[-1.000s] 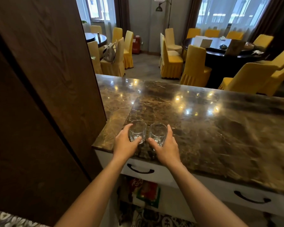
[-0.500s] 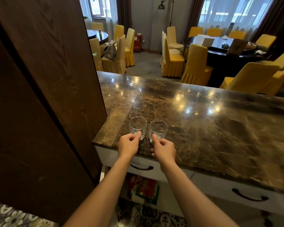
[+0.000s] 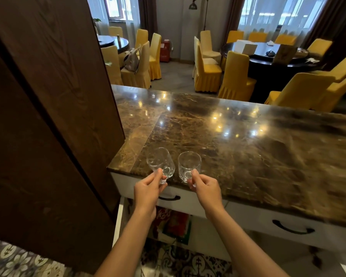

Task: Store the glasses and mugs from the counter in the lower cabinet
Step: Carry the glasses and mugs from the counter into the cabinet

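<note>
Two mugs of clear glass with small handles, the left mug (image 3: 160, 162) and the right mug (image 3: 189, 165), are at the near left corner of the brown polished marble bench (image 3: 248, 146), side by side and just apart. The left hand (image 3: 147, 189) pinches the handle of the left mug between thumb and curled fingers. The right hand (image 3: 207, 188) pinches the handle of the right mug in the same way, and neither hand holds anything more.

Both handles point to the near side, so each mug lies just on the far side of its hand. The right mug stands almost upright. The left mug is tilted, its mouth leaning to the far left, and I judge it is off the stone. For the right mug I cannot tell if its base touches the bench.

What matters for the next move is that the lower cabinet (image 3: 198, 230) lies down and near from the hands, under the bench edge and below the white drawer with a dark curved handle (image 3: 184, 204). Its opening shows between the two forearms, with red packets (image 3: 174, 222) inside. The left hand seems to me a little closer to it. The dark wooden panel (image 3: 54, 116) stands close on the left, so I would bring the mugs toward the near side first, then down, keeping them upright.
</note>
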A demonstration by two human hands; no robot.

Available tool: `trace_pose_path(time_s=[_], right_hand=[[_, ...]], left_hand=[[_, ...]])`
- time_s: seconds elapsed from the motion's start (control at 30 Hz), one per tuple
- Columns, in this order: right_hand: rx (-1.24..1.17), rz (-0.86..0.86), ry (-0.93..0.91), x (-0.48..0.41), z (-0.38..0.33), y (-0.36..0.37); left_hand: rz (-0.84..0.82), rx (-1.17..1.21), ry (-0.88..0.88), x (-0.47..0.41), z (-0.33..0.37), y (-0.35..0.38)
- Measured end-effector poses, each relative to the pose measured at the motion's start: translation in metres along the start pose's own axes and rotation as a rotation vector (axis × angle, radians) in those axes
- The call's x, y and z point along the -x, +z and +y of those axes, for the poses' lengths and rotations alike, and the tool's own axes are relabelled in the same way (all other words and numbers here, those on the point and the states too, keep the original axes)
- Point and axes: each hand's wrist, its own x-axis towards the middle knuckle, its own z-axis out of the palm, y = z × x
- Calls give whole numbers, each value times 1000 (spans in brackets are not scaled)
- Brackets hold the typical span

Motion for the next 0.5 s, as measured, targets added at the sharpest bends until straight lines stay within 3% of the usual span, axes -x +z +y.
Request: trace_pose_path(time_s=[0.17, 0.5], right_hand=[[-105, -52, -24, 34, 26, -17], [5, -134, 65, 84, 127, -30]], left_hand=[[-12, 28, 13, 46, -29, -28], [115, -22, -2, 97, -132, -45]])
